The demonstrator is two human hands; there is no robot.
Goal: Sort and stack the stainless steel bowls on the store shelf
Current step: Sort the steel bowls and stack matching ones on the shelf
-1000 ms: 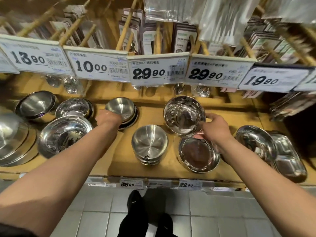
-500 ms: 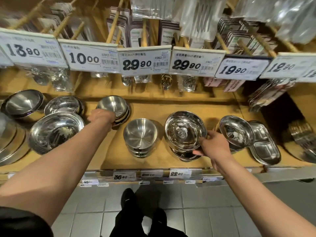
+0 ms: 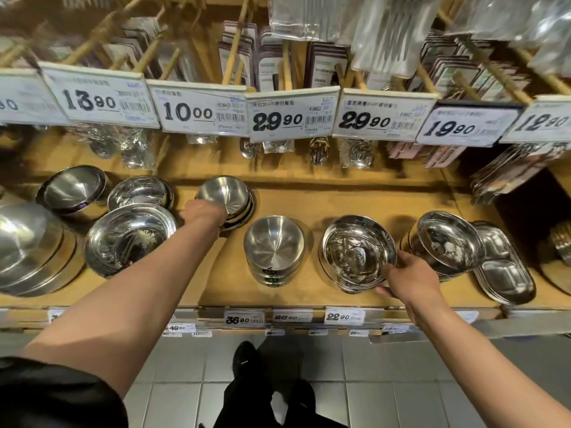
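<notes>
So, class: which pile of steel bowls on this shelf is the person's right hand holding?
The shiny bowl stack right of centre: the right hand grips its near rim. The left hand holds a back-row stack.

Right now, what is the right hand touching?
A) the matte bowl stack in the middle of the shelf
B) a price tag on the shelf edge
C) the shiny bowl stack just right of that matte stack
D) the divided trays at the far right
C: the right hand grips the near rim of the shiny bowl stack, while the matte bowl stack beside it stands untouched.

Left hand (image 3: 204, 213) fingers behind bowl (image 3: 225, 196)
</notes>
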